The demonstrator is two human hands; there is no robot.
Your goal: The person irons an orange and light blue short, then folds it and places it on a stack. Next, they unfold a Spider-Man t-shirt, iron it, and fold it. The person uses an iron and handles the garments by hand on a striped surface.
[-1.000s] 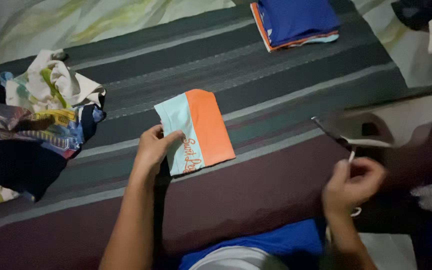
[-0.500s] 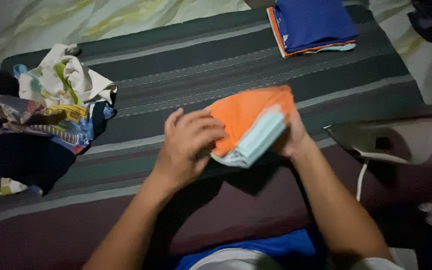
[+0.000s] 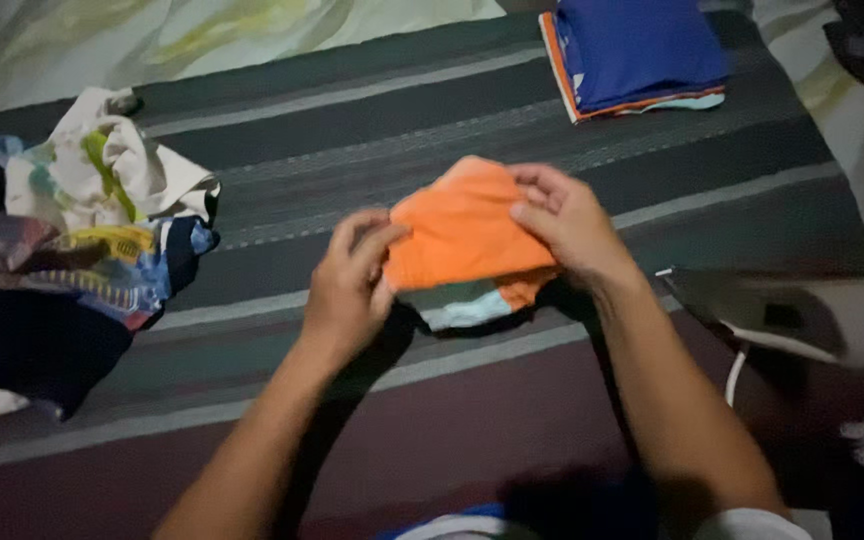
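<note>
Striped dark blanket (image 3: 372, 120) covers the surface. Jumbled clothes pile (image 3: 72, 250) far left, folded blue stack (image 3: 637, 50) top right. Centre: orange-and-pale-blue cloth (image 3: 462, 240) held above blanket, left hand (image 3: 347, 290) and right hand (image 3: 567, 225) both pinching its edges.

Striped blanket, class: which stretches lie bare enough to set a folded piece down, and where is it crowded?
Bare: the striped blanket between the heap of unfolded clothes and the folded blue stack, and the near strip below the left hand. Crowded: the left edge under the heap, and the right side by the iron. Both hands hold the orange garment mid-blanket.
</note>
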